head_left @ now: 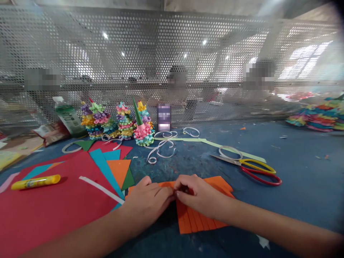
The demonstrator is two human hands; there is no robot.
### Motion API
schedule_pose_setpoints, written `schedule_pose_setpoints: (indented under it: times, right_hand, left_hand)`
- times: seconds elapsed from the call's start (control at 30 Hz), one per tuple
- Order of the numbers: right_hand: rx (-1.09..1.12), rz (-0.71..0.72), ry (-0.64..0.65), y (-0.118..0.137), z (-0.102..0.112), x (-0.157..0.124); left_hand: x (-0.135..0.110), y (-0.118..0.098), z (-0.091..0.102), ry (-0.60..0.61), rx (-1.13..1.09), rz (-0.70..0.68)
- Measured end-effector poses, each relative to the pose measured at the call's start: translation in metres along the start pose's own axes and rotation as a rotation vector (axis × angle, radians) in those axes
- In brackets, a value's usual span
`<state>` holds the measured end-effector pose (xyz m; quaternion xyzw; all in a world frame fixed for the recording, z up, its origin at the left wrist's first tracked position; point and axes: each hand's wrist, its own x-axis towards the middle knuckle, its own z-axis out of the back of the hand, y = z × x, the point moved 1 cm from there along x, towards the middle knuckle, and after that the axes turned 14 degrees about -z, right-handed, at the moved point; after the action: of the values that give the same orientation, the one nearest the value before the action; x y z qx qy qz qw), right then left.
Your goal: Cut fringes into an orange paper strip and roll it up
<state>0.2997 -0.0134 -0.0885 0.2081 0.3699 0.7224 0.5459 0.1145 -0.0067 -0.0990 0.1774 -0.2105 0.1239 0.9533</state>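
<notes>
An orange sheet of paper [200, 222] with fringe-like cuts along its near edge lies in front of me. My right hand [197, 195] rests over it, thumb and forefinger pinched together on the paper. Against those fingertips, my left hand [150, 199] presses its closed fingers on the paper's left part. What exactly lies between the fingertips is hidden. To the right, scissors [245, 166] with one yellow and one red handle lie with their tips pointing left. A large red sheet [59, 215] spreads out left of my left hand.
A yellow glue stick [36, 182] and coloured paper pieces [118, 170] lie on the red sheet and beside it. Fringed paper cones [143, 132], a bottle [70, 118] and curled white strips [162, 143] stand or lie farther back. A perforated metal screen [129, 53] closes the table's far side; people sit beyond.
</notes>
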Motion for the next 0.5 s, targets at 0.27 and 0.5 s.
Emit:
schedule_pose_setpoints:
  times: [0.27,0.5]
  right_hand:
    - [-0.011,-0.025,0.039,-0.0052,-0.0002,0.0045]
    - [-0.161,0.094,-0.155,-0.0014,-0.003,-0.002]
  left_hand:
    - [0.0,0.0003,0.0031,0.034,-0.007,0.012]
    - [-0.003,-0.0006,0.0003,0.083,-0.008,0.026]
